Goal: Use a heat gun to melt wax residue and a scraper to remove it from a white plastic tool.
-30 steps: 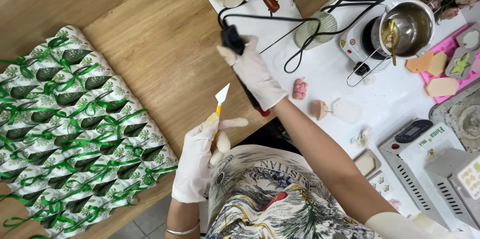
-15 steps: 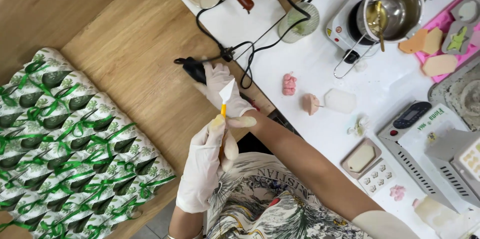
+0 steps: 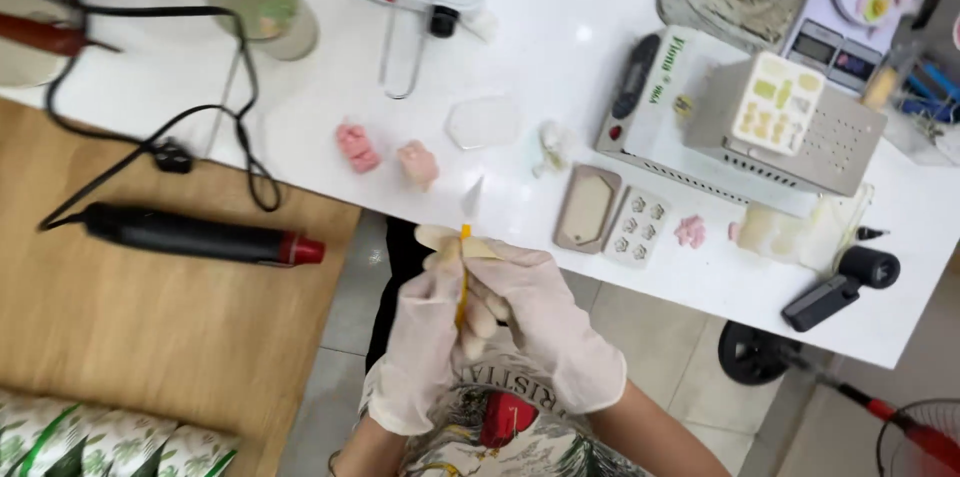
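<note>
Both gloved hands meet in front of the person's chest, just below the white table (image 3: pixel 600 47) edge. The left hand (image 3: pixel 425 342) and right hand (image 3: pixel 545 322) are pressed together, both closed around a small palette knife (image 3: pixel 465 257) with an orange handle (its pale pointed blade sticks up past the fingertips toward the table). On the table just above the blade lie two pink soap pieces (image 3: pixel 357 147) and a clear hexagonal piece (image 3: pixel 483 121). A beige hexagonal mould (image 3: pixel 587 209) and a small flower mould (image 3: pixel 637 227) sit right of the hands. A black heat gun (image 3: pixel 190 235) with a red tip lies on the wooden surface (image 3: pixel 120 337) to the left, apart from both hands.
</note>
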